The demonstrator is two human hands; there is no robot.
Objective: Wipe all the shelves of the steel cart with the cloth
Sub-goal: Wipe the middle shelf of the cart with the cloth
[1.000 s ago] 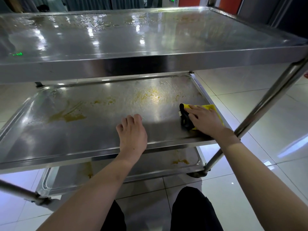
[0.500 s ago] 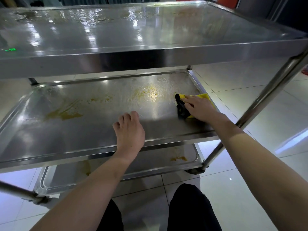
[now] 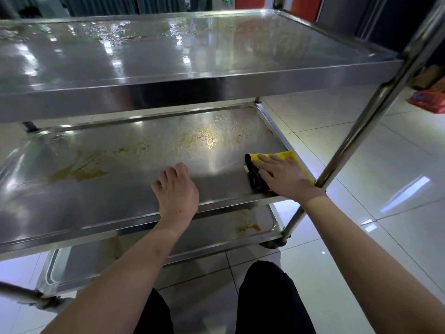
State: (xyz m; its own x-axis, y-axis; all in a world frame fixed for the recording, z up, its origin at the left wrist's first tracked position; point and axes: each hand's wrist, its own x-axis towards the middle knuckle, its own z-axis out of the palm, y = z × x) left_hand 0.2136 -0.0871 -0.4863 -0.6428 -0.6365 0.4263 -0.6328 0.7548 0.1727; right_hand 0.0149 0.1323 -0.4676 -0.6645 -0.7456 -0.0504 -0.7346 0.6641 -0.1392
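Note:
A steel cart with three shelves fills the view. Its top shelf (image 3: pixel 192 51) is wet and shiny. The middle shelf (image 3: pixel 108 196) carries yellow-brown smears at its left and centre. A small yellow stain lies on the bottom shelf (image 3: pixel 216 239). My right hand (image 3: pixel 284 177) presses flat on a yellow and black cloth (image 3: pixel 287 155) at the middle shelf's near right corner. My left hand (image 3: pixel 177 191) rests on the middle shelf near its front edge, fingers slightly bent, holding nothing.
A slanted steel post (image 3: pixel 375 102) of the cart runs just right of my right hand. The floor (image 3: pixel 385 189) is glossy white tile. A red bag (image 3: pixel 428 101) lies on the floor at far right. My dark-trousered knees (image 3: pixel 269 297) are below the cart.
My right hand slid the cloth away toward the shelf's back, then returned it to the near right corner. My left hand has stayed in place.

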